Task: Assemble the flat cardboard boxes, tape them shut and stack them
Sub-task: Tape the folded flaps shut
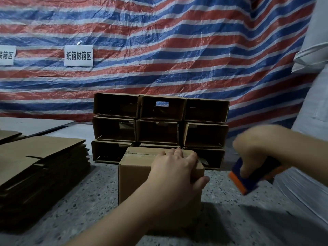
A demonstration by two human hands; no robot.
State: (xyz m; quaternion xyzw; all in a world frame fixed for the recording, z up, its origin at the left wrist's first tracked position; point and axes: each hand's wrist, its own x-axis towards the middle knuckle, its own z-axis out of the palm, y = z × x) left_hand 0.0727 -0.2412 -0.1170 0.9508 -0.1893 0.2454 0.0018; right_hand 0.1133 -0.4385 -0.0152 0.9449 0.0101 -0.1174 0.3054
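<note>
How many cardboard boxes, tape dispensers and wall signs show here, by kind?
Stacked open boxes: 9, in three rows of three
Box under the left hand, standing in front: 1
Pile of flat boxes: 1 pile, sheets too many to count
Tape dispenser in the right hand: 1
Wall signs: 2, one cut off
Total: 14

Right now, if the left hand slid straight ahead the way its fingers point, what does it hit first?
Likely the stacked boxes just behind. The left hand rests on the taped box, fingers pointing toward the stack's bottom row. Depth of the gap between them is unclear.
</note>
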